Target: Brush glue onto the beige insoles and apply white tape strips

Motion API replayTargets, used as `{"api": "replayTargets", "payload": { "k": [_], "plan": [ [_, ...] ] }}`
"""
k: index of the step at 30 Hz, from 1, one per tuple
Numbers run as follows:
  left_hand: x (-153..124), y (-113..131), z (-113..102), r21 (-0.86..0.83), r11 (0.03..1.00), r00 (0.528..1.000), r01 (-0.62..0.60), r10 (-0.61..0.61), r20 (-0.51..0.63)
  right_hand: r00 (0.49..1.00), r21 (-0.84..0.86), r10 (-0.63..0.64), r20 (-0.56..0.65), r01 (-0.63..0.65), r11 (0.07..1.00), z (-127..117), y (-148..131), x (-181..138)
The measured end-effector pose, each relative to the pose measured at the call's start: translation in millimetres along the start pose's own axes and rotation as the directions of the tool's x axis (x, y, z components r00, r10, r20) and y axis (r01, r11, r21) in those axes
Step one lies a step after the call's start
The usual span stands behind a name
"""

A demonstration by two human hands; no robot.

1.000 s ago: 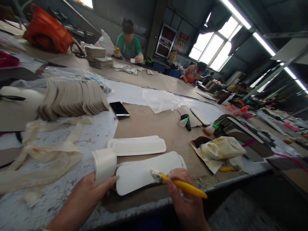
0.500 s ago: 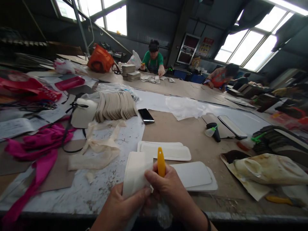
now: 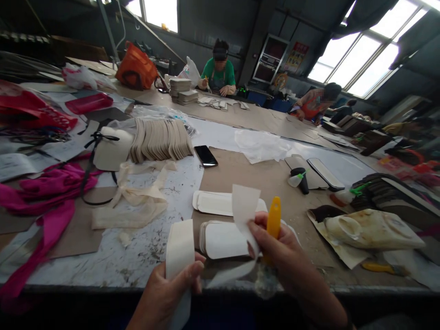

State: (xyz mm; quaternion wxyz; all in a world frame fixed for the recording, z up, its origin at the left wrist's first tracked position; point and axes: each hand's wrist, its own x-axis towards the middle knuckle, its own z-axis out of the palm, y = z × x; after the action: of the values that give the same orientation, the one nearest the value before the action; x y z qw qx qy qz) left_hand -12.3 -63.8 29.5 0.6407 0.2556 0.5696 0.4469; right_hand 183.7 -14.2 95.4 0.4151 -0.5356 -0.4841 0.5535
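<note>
My left hand (image 3: 168,288) is closed around a curved, cream-coloured strip-like piece (image 3: 180,245), held upright at the table's front edge. My right hand (image 3: 287,250) grips a brush (image 3: 274,215) by its yellow handle, its bristle end pointing down. The same hand pinches a thin, whitish strip (image 3: 245,201) that curls downward and hangs apart from the left-hand piece. Behind the hands lie rounded white panels (image 3: 225,240) in a small stack, partly covered by the strip and right hand. More white panels (image 3: 215,203) lie farther back.
A phone (image 3: 206,156) and a row of beige curved pieces (image 3: 161,140) lie beyond. Magenta cloth (image 3: 57,183) is at left. At right sit a stained plastic container (image 3: 373,229) and another yellow-handled brush (image 3: 383,267). A person in green (image 3: 220,71) works across the table.
My right hand has moved right, away from the left hand, carrying the brush and the thin strip. The strip has come apart from the left-hand piece. My left hand has shifted slightly left.
</note>
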Motion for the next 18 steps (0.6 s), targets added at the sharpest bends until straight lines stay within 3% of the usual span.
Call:
{"api": "replayTargets", "payload": {
  "k": [3, 7, 11, 18],
  "plan": [
    [11.4, 1.3, 0.8, 0.092, 0.995, 0.991, -0.05, 0.061, -0.123, 0.978, -0.235, 0.142, 0.154, -0.104, 0.966, -33.3, -8.8, 0.4],
    [28.2, 7.2, 10.7, 0.244, 0.969, 0.987, -0.027, 0.065, -0.147, 0.88, -0.476, 0.309, 0.361, -0.111, 0.873, -45.6, -1.1, 17.2],
    [36.4, 9.3, 17.9, 0.284, 0.958, 0.984, 0.048, 0.004, -0.178, 0.851, -0.555, 0.339, 0.401, -0.069, 0.829, -39.6, 13.4, 43.0],
    [40.9, -2.8, 12.2, 0.301, 0.953, 0.989, 0.027, 0.019, -0.149, 0.841, -0.591, 0.329, 0.429, -0.014, 0.806, -34.9, 19.3, 67.0]
  ]
}}
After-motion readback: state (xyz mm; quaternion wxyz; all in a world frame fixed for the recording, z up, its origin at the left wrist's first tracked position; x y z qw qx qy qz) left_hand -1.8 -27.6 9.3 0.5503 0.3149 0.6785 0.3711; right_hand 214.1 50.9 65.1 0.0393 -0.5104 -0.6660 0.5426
